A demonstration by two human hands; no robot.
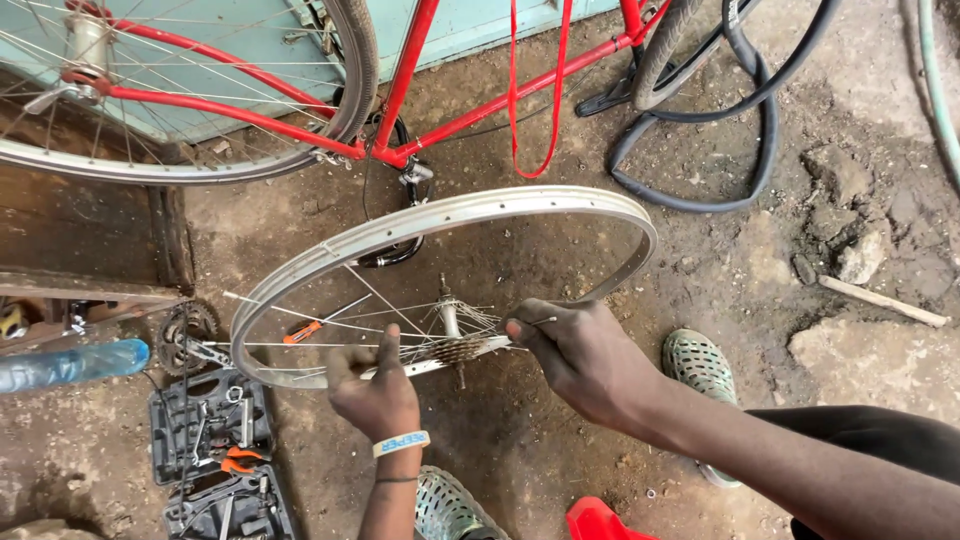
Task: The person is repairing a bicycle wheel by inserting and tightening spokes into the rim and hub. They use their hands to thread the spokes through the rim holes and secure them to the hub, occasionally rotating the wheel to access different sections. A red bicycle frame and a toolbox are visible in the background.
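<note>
One bare silver wheel rim (450,215) held at the fingers (520,330), with one toothed cassette (455,350) at its hub; two hands, a left hand (375,395) and a right hand (580,355); one red bicycle frame (400,90) beyond them; one black inner tube (720,130); one orange-handled screwdriver (300,333); one plastic bottle (70,365); one open tool case (215,450) beside the left fingers; two green shoes (700,365).

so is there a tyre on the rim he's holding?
No, the wheel rim gripped by the left hand is bare metal, with no tyre mounted.

Clear blue-tinted plastic bottle (70,364) at left edge, beside open black tool case (205,425).
</note>
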